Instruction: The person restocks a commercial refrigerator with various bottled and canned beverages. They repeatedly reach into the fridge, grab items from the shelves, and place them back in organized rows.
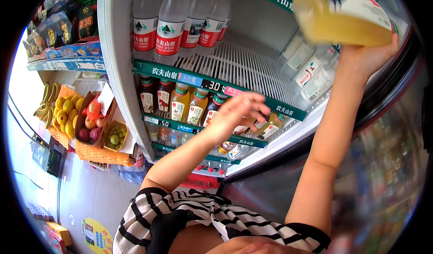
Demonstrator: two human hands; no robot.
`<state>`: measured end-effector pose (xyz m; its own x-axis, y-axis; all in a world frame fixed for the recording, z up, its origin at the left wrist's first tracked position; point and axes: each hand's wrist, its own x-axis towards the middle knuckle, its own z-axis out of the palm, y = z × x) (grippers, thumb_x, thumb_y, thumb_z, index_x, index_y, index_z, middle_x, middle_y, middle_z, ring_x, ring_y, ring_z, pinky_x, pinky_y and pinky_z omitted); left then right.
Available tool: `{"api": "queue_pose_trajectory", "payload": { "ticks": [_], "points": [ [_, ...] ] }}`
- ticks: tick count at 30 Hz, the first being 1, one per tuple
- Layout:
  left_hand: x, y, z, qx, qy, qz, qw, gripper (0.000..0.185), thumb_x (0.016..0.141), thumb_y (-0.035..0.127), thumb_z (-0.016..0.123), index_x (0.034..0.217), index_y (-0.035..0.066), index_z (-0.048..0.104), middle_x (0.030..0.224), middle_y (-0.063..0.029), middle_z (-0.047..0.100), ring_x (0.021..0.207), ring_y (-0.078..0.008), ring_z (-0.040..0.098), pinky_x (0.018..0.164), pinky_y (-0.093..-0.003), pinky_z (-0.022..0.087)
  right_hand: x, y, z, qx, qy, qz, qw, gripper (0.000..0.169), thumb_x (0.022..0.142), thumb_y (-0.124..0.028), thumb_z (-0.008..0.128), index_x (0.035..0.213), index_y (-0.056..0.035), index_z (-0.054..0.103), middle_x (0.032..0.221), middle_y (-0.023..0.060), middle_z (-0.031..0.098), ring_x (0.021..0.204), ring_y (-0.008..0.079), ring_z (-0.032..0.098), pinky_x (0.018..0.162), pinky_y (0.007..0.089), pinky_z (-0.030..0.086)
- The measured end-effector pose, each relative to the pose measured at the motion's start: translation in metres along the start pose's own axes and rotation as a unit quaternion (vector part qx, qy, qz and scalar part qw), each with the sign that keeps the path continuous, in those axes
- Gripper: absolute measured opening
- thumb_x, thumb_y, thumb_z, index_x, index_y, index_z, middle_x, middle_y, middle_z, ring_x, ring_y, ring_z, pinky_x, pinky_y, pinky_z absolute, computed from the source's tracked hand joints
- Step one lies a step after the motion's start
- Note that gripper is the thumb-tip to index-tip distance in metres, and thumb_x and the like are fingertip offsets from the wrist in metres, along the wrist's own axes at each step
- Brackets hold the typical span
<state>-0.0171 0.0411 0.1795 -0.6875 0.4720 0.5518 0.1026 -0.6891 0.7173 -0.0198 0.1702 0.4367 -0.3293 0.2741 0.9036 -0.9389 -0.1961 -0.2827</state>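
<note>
My right hand (367,59) is raised at the upper right, shut on a large plastic bottle of yellow drink (341,20) that lies tilted, its end cut off by the picture's top. My left hand (242,113) hangs in front of the fridge shelves with fingers apart and nothing in it. Behind that hand runs a green shelf edge strip (199,81) with price tags. Red-capped water bottles (169,30) stand at the left of the wire shelf (236,57); clear bottles with white labels (309,71) are at its right. Tea bottles (196,108) fill the shelf below.
The fridge's white left frame (118,50) stands beside a fruit display with bananas (50,94), netted yellow fruit (66,113) and a box of green grapes (116,135). The dark-edged glass door (365,105) is at the right. A red basket (199,181) is low in front.
</note>
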Motion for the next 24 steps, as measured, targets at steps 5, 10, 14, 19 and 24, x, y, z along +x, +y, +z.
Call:
{"api": "queue_pose_trajectory", "payload": {
  "ticks": [5, 10, 14, 19, 24],
  "points": [
    [-0.037, 0.051, 0.021, -0.225, 0.006, 0.011, 0.974, 0.097, 0.072, 0.078, 0.036, 0.138, 0.009, 0.021, 0.121, -0.0177, 0.050, 0.102, -0.0325, 0.057, 0.069, -0.0406, 0.055, -0.076, 0.050, -0.008, 0.282, -0.343, 0.303, 0.843, 0.064, 0.084, -0.058, 0.034, 0.113, -0.0018, 0.046, 0.105, 0.0181, 0.052, 0.097, 0.0318, 0.054, 0.084, 0.0464, 0.046],
    [-0.060, 0.027, 0.011, -0.107, 0.065, 0.035, 0.992, 0.089, 0.073, 0.060, 0.060, 0.133, 0.004, 0.027, 0.113, -0.0151, 0.054, 0.087, -0.0261, 0.063, 0.058, -0.0286, 0.050, -0.133, 0.079, -0.006, 0.306, -0.272, 0.389, 0.825, 0.061, 0.087, -0.057, 0.026, 0.109, -0.0042, 0.048, 0.098, 0.0161, 0.060, 0.092, 0.0287, 0.061, 0.078, 0.0403, 0.050],
    [-0.069, 0.022, 0.003, -0.104, 0.099, 0.005, 0.990, 0.087, 0.071, 0.057, 0.064, 0.132, 0.005, 0.032, 0.117, -0.0139, 0.051, 0.093, -0.0245, 0.059, 0.063, -0.0313, 0.049, -0.148, 0.082, -0.004, 0.198, -0.246, 0.413, 0.854, 0.060, 0.089, -0.054, 0.025, 0.113, -0.0035, 0.047, 0.102, 0.0155, 0.060, 0.096, 0.0271, 0.060, 0.083, 0.0382, 0.048],
    [-0.084, 0.001, -0.005, 0.052, 0.191, 0.079, 0.977, 0.078, 0.071, 0.024, 0.074, 0.133, 0.005, 0.031, 0.126, -0.0079, 0.043, 0.117, -0.0171, 0.041, 0.098, -0.0326, 0.034, -0.190, 0.058, -0.047, -0.004, -0.289, 0.311, 0.906, 0.059, 0.091, -0.047, 0.042, 0.127, -0.0005, 0.037, 0.124, 0.0143, 0.047, 0.113, 0.0222, 0.048, 0.095, 0.0348, 0.038],
    [-0.091, -0.052, -0.021, 0.286, 0.064, 0.033, 0.956, 0.085, 0.065, 0.024, 0.080, 0.133, 0.005, 0.033, 0.130, -0.0114, 0.041, 0.122, -0.0221, 0.038, 0.101, -0.0346, 0.030, -0.281, 0.023, -0.083, -0.129, -0.030, 0.249, 0.960, 0.067, 0.079, -0.024, 0.061, 0.130, 0.0000, 0.026, 0.124, 0.0181, 0.043, 0.114, 0.0289, 0.045, 0.098, 0.0428, 0.034]
  ]
}}
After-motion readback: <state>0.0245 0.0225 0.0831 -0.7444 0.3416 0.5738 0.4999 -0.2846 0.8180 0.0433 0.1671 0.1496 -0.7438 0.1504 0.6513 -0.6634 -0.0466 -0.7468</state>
